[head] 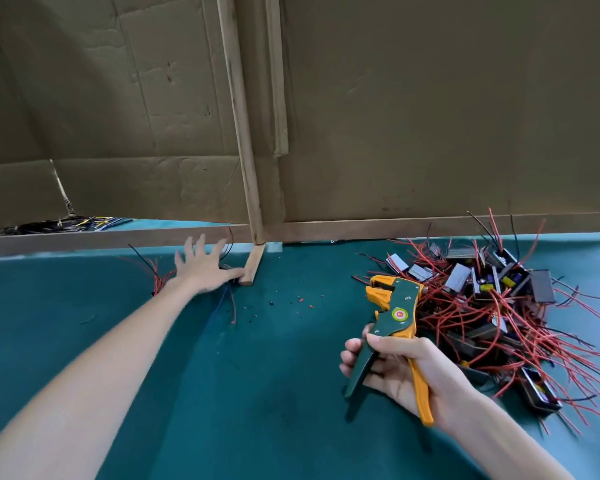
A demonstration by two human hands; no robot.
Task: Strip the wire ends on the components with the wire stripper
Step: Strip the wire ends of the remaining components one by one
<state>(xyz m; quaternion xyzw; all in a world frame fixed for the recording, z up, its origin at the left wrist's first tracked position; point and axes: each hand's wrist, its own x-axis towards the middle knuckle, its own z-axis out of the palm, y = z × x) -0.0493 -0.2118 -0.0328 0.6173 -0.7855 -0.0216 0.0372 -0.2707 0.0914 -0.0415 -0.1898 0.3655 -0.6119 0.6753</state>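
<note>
Ahead of you a cardboard wall [430, 116] closes off the back of the bench [274, 393], braced by a leaning wooden strut [243, 133] and a low wooden rail [378, 228] along its foot. A short wooden block [253, 266] lies on the teal cloth just beside your left hand [201, 268]. Red insulation scraps [302, 301] are scattered between your hands. Beyond the rail at far left lies a dark wire bundle [66, 223].

Your left hand is stretched far forward with its fingers spread and straight, over a dark component [231, 271] by the block; I cannot tell whether it touches it. That component's thin wires [234, 310] trail back towards you.

Your right hand [395, 368] grips the wire stripper [394, 313] by its green and orange handles, head pointing away from you. Just beside it to the right sits the pile of components [482, 306]: small dark boxes tangled in red and black leads.
</note>
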